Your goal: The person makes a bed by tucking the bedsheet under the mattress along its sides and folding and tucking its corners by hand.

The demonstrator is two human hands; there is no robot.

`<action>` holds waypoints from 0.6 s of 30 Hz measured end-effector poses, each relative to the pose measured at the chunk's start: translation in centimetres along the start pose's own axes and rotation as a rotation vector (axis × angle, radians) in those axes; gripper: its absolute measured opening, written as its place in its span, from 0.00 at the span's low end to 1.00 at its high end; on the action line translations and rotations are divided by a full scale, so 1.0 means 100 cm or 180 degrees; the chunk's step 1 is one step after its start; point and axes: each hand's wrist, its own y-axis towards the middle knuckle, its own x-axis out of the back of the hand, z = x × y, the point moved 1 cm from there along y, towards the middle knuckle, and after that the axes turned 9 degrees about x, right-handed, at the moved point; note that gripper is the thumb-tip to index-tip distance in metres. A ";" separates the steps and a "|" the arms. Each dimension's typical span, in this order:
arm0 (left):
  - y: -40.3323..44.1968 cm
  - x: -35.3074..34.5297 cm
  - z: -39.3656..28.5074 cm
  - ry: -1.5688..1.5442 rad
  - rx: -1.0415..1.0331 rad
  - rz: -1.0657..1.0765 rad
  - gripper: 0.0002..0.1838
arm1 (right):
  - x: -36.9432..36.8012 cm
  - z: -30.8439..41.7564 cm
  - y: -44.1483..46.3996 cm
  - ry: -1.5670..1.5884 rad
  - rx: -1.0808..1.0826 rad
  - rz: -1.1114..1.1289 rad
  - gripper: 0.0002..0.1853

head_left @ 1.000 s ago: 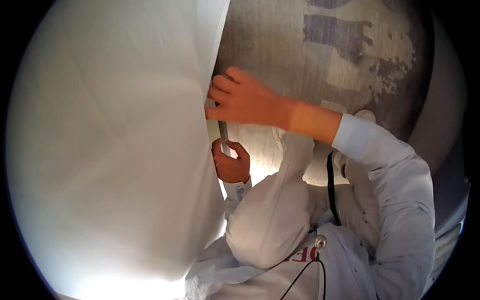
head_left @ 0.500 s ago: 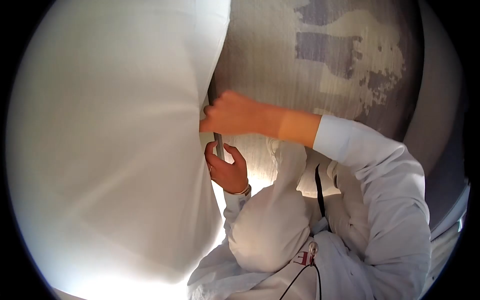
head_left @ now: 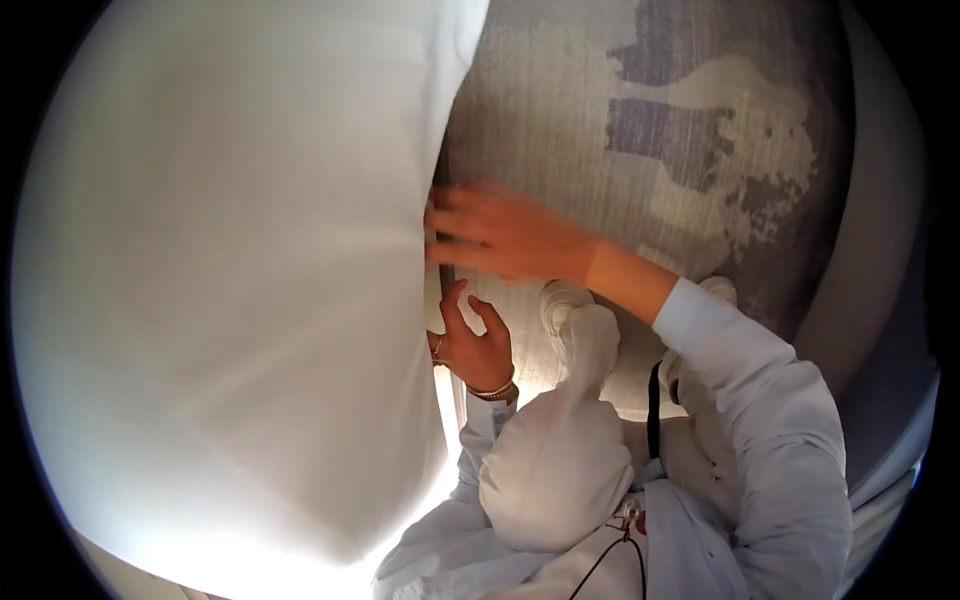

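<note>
A large white sheet (head_left: 250,270) covers a bed-like surface on the left, with creases fanning out from its right edge. My right hand (head_left: 525,235) is at that edge, smeared by motion, its fingers stretched out and apart toward the cloth. Below it, my left hand (head_left: 478,345) is beside the same edge with thumb and forefinger curved apart. Its other fingers are partly hidden at the sheet. A dark strip (head_left: 444,170) runs along the side under the cloth.
Patterned grey-and-beige carpet (head_left: 560,120) lies to the right. My bent knee (head_left: 555,465) and white shoes (head_left: 562,300) are close by the bed side. A dark curved piece of furniture (head_left: 890,280) borders the far right. Bright light shines at the lower left.
My right hand has gone from a closed grip at the sheet's edge to stretched fingers, moving slightly right. The sheet's edge and my left hand appear farther right in view.
</note>
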 end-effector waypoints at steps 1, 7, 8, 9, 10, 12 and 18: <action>-0.002 -0.003 0.002 0.0002 -0.0035 -0.0060 0.13 | 0.003 -0.001 -0.002 -0.0006 -0.0021 0.0007 0.25; 0.000 0.004 -0.001 0.0122 0.0078 0.0203 0.15 | 0.012 -0.011 0.024 -0.0672 -0.0205 0.0026 0.20; -0.005 -0.004 0.004 0.0099 0.0058 0.0179 0.15 | 0.002 -0.014 0.022 -0.0679 -0.0152 -0.0015 0.17; -0.010 -0.014 0.014 -0.0319 0.0084 0.0253 0.15 | -0.004 -0.017 0.022 -0.0675 -0.0111 -0.0075 0.15; -0.005 -0.016 0.014 -0.0751 0.0096 0.0316 0.15 | -0.001 -0.020 0.025 -0.0723 -0.0111 -0.0111 0.15; -0.004 -0.010 0.011 -0.0474 -0.0150 0.0167 0.15 | 0.001 -0.021 0.029 -0.0896 -0.0035 -0.0281 0.12; -0.009 -0.015 0.018 -0.0581 -0.0326 0.0302 0.16 | -0.025 -0.010 0.034 -0.0423 -0.0900 0.0176 0.14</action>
